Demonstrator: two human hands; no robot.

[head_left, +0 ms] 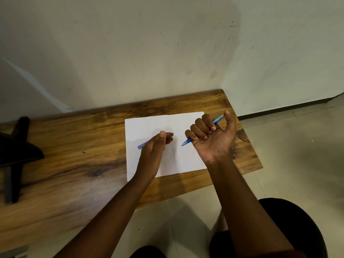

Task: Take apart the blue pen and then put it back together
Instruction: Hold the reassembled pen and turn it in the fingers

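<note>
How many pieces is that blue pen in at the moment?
2 visible: the pen body, tip out, gripped in the right hand, and the cap in the left hand. The fists may hide smaller parts.

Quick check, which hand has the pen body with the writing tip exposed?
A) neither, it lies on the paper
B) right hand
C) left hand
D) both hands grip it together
B: the right hand is fisted around the pen body, its bare tip pointing down-left over the white paper; the left hand holds only the blue cap.
</note>
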